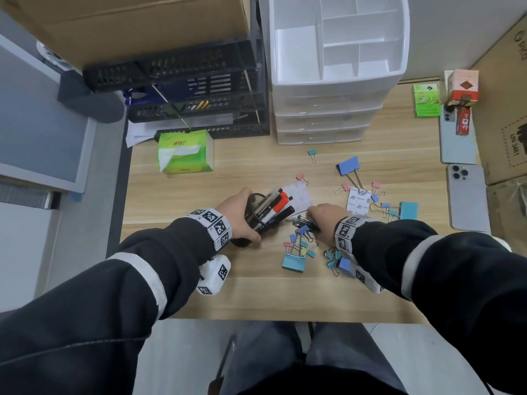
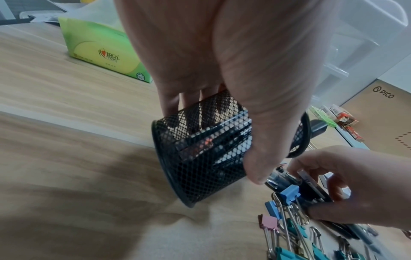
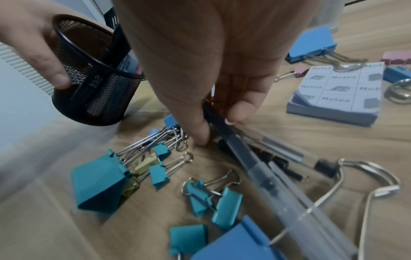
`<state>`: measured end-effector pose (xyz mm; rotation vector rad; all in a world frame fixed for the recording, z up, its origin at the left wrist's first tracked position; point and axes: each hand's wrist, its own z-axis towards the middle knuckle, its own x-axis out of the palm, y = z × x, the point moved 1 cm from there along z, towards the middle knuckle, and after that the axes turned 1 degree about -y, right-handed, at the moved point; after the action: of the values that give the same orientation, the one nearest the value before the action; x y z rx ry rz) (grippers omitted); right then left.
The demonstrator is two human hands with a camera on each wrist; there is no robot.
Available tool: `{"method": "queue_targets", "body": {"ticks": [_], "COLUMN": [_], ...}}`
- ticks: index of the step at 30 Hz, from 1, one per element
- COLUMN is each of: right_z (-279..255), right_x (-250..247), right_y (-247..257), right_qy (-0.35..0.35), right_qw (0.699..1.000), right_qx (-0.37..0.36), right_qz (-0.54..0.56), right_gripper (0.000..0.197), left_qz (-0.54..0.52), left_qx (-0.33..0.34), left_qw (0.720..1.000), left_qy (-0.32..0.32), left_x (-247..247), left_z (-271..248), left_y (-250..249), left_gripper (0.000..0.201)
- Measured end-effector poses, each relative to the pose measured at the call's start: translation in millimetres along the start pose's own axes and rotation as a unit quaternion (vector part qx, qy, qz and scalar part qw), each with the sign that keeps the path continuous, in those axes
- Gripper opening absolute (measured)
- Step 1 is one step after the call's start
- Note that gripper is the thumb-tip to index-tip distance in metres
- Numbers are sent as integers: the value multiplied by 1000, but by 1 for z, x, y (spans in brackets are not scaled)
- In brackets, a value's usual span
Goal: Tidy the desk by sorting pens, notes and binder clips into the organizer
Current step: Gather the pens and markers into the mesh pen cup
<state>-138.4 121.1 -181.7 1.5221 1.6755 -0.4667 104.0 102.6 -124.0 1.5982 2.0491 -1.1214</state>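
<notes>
My left hand (image 1: 238, 215) grips a black mesh pen cup (image 1: 258, 213) tilted to the right, with several markers and pens (image 1: 278, 205) sticking out. In the left wrist view the mesh pen cup (image 2: 206, 154) leans over the desk. My right hand (image 1: 322, 216) pinches a bunch of clear-barrelled pens (image 3: 255, 167) lying on the desk beside the cup. Coloured binder clips (image 1: 296, 252) lie scattered below and right of my hands. A notes pad (image 1: 358, 201) lies right of my right hand; the notes pad (image 3: 338, 91) shows clearly from the right wrist. The white organizer (image 1: 336, 67) stands at the back.
A green tissue pack (image 1: 185, 152) lies back left. Black mesh trays (image 1: 199, 89) stand beside the organizer under a cardboard box (image 1: 128, 24). Two phones (image 1: 466, 201) and small boxes (image 1: 427, 99) sit at the right edge. A white paper slip (image 1: 299, 198) lies behind the cup.
</notes>
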Motion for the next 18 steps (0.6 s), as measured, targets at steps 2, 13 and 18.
{"method": "queue_targets", "body": {"ticks": [2, 13, 18], "right_z": [1, -10, -16], "right_x": [-1, -22, -24], "right_y": [1, -13, -14], "right_qy": [11, -2, 11], "right_qw": [1000, 999, 1000], "right_qx": [5, 49, 15], "right_qz": [-9, -9, -15], "right_gripper": [15, 3, 3], "left_qz": [1, 0, -11], "left_qx": [2, 0, -3], "left_qw": [1000, 1000, 1000], "left_qy": [1, 0, -1], "left_x": [1, 0, -3], "left_z": [0, 0, 1], "left_y": [-2, -4, -9], "left_gripper": [99, 101, 107]}}
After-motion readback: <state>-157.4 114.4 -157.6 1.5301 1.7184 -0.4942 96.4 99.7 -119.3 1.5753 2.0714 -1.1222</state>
